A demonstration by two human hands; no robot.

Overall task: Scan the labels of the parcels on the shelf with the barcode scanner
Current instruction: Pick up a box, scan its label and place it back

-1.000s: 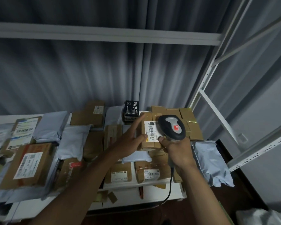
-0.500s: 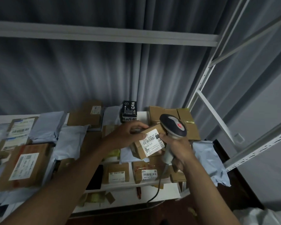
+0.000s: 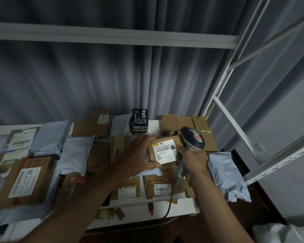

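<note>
A small cardboard parcel (image 3: 165,151) with a white barcode label facing me is held above the shelf by my left hand (image 3: 137,155), fingers over its top and thumb under its lower edge. My right hand (image 3: 193,160) grips the handle of the grey barcode scanner (image 3: 192,138). The scanner's dark head with a red mark sits just right of the parcel's top corner. A cable hangs from the handle down past the shelf edge. My right index finger touches the label's right edge.
The white shelf (image 3: 154,123) carries several cardboard parcels and grey mailer bags, with a labelled box (image 3: 25,181) at the left and a black carton (image 3: 139,122) at the back. A crumpled grey bag (image 3: 226,174) lies at the right end. White shelf uprights (image 3: 223,81) stand right.
My left hand has lifted the small parcel off the stack and turned its label toward me. The scanner has tilted from above the label to beside the parcel's right corner.
</note>
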